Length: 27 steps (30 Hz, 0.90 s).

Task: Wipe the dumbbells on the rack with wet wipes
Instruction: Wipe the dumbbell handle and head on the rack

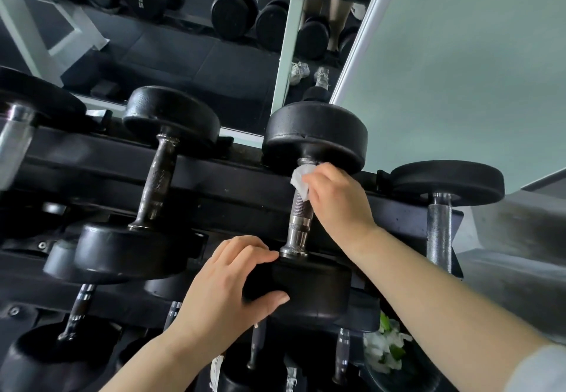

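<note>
So the black rack (232, 183) fills most of my view, and the dumbbell (315, 134) I'm on sits across its top rails near the right end. My left hand (226, 290) grips the near head, thumb underneath. My right hand (340, 201) pinches the wet wipe (298, 182) against the handle's far end.

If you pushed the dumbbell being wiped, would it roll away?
Probably heavy: the black round-ended dumbbell with a knurled metal handle has thick, solid-looking ends. Round ends could roll, but the black rack seems to cradle it, and the left hand steadies it.
</note>
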Each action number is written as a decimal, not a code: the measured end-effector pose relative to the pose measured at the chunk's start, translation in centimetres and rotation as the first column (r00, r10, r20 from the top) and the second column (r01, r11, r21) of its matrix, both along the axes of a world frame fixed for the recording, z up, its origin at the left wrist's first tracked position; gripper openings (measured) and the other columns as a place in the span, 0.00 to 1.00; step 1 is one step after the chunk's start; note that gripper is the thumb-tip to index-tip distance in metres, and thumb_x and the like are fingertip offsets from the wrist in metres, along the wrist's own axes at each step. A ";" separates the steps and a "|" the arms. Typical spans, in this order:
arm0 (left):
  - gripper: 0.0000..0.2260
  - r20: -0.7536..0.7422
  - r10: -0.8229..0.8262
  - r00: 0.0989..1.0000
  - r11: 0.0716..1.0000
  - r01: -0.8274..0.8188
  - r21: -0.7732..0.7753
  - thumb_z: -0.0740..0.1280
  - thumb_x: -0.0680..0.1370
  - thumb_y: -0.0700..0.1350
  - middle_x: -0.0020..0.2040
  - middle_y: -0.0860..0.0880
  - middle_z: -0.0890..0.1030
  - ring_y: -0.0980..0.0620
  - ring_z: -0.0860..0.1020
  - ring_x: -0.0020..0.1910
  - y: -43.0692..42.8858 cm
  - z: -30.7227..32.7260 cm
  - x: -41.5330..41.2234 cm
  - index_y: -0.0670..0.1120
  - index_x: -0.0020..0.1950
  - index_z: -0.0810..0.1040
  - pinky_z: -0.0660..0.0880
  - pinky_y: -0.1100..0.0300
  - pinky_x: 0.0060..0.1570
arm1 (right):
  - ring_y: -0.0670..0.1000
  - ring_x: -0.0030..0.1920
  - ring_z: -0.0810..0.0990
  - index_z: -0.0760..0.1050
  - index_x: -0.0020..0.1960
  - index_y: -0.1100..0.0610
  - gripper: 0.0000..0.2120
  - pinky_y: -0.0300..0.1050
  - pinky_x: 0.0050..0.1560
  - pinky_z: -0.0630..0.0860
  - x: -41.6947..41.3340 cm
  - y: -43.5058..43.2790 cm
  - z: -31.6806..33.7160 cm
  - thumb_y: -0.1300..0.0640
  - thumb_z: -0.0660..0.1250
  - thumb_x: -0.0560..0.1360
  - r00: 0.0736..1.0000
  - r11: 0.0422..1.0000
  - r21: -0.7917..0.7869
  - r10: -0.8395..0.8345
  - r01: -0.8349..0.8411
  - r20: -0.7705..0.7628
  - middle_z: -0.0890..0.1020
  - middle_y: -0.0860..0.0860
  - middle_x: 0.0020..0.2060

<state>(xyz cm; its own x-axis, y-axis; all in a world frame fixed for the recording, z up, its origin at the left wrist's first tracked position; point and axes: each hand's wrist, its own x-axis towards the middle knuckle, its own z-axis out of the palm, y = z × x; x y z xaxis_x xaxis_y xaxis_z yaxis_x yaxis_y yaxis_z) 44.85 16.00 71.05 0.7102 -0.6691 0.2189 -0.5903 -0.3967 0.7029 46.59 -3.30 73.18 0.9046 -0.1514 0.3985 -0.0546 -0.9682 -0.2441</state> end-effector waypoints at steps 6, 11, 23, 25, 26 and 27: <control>0.18 -0.002 -0.004 1.000 1.000 0.004 -0.013 0.63 0.66 0.59 0.52 0.60 0.69 0.63 0.68 0.51 0.2 -0.1 -0.1 0.54 0.53 0.70 0.59 0.80 0.56 | 0.55 0.23 0.77 0.77 0.28 0.64 0.12 0.34 0.14 0.63 1.5 0.5 0.8 0.66 0.79 0.50 0.979 0.976 -0.216 -0.014 -0.030 -0.201 0.78 0.57 0.25; 0.19 -0.018 0.003 1.000 1.000 -0.004 -0.023 0.64 0.66 0.59 0.52 0.60 0.69 0.62 0.69 0.52 0.3 -0.1 -0.2 0.54 0.53 0.70 0.60 0.79 0.57 | 0.59 0.42 0.82 0.81 0.48 0.67 0.11 0.40 0.43 0.75 -0.2 -1.3 0.0 0.66 0.61 0.73 0.993 0.976 0.215 0.009 0.017 -0.119 0.82 0.62 0.44; 0.18 -0.042 0.034 0.999 0.997 -0.038 -0.074 0.64 0.66 0.58 0.53 0.61 0.69 0.66 0.68 0.52 0.0 -0.2 -0.5 0.55 0.53 0.71 0.65 0.70 0.48 | 0.42 0.38 0.72 0.66 0.32 0.50 0.16 0.24 0.37 0.68 -3.7 -0.7 -2.2 0.67 0.63 0.72 0.942 0.656 0.718 0.032 0.232 -0.334 0.73 0.47 0.37; 0.18 -0.049 0.030 0.998 0.997 -0.033 -0.076 0.64 0.66 0.59 0.52 0.64 0.68 0.71 0.66 0.55 0.0 -0.2 -0.4 0.55 0.53 0.71 0.66 0.72 0.47 | 0.44 0.41 0.73 0.68 0.35 0.49 0.15 0.26 0.39 0.71 -3.1 -0.8 -2.2 0.67 0.62 0.73 0.957 0.645 0.735 0.018 0.210 -0.289 0.73 0.48 0.41; 0.18 -0.050 0.026 0.998 0.997 -0.030 -0.075 0.64 0.66 0.59 0.53 0.66 0.67 0.73 0.64 0.55 0.1 -0.2 -0.4 0.55 0.53 0.71 0.68 0.74 0.47 | 0.43 0.42 0.73 0.68 0.37 0.51 0.13 0.25 0.39 0.71 -2.6 -0.8 -2.0 0.67 0.62 0.73 0.962 0.640 0.738 -0.009 0.214 -0.271 0.72 0.47 0.42; 0.18 -0.055 0.023 0.998 0.997 -0.027 -0.077 0.64 0.66 0.59 0.53 0.69 0.66 0.74 0.64 0.56 0.1 -0.3 -0.4 0.56 0.53 0.71 0.68 0.75 0.50 | 0.41 0.42 0.72 0.69 0.39 0.53 0.11 0.23 0.38 0.70 -2.3 -0.8 -1.8 0.67 0.62 0.73 0.965 0.642 0.736 -0.030 0.217 -0.259 0.72 0.45 0.41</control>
<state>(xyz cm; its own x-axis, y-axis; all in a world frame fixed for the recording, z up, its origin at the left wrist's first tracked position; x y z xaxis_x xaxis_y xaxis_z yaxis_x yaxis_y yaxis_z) 44.44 16.07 70.78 0.7386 -0.6335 0.2306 -0.5416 -0.3540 0.7624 44.30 -4.11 71.40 0.8976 -0.4302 -0.0961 -0.2983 -0.4324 -0.8509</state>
